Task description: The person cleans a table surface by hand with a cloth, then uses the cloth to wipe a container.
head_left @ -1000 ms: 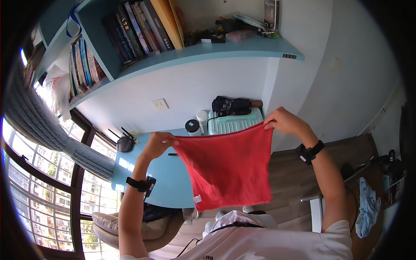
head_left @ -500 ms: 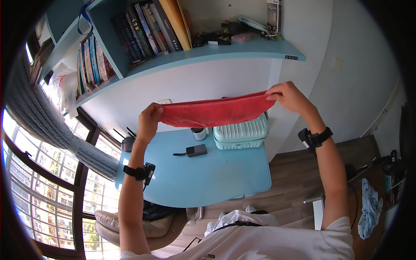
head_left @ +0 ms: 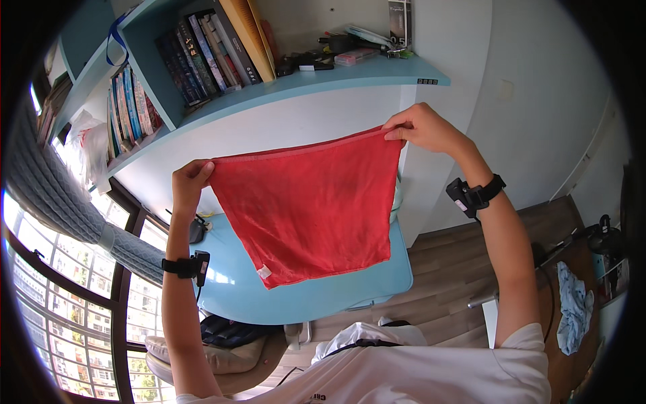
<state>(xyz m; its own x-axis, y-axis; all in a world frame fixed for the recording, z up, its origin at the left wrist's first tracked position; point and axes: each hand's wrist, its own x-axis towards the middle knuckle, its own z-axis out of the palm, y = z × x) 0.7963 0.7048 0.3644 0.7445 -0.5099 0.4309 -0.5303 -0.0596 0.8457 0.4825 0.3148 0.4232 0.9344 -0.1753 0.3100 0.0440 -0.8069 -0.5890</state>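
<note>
A red cloth (head_left: 309, 209) hangs spread out in front of me, its upper edge stretched between my two hands. The upper left corner is pinched by my left hand (head_left: 190, 183), thumb on the near side. My right hand (head_left: 425, 128) grips the upper right corner, a little higher than the left. A small white tag shows at the lower left corner of the cloth. Behind it, the cloth hides much of the light blue table (head_left: 249, 306) and nearly all of a mint-green case (head_left: 397, 198).
Above the table runs a blue shelf (head_left: 303, 79) with books (head_left: 202, 57) and small items. Left are a window (head_left: 67, 303) and a grey curtain (head_left: 74, 202). A padded chair (head_left: 229, 357) stands below the table; crumpled light blue fabric (head_left: 572, 310) lies at right.
The cloth has dropped open from a narrow folded band into a wide hanging sheet. Both hands have shifted left and hold the same corners; the table items are now covered from sight.
</note>
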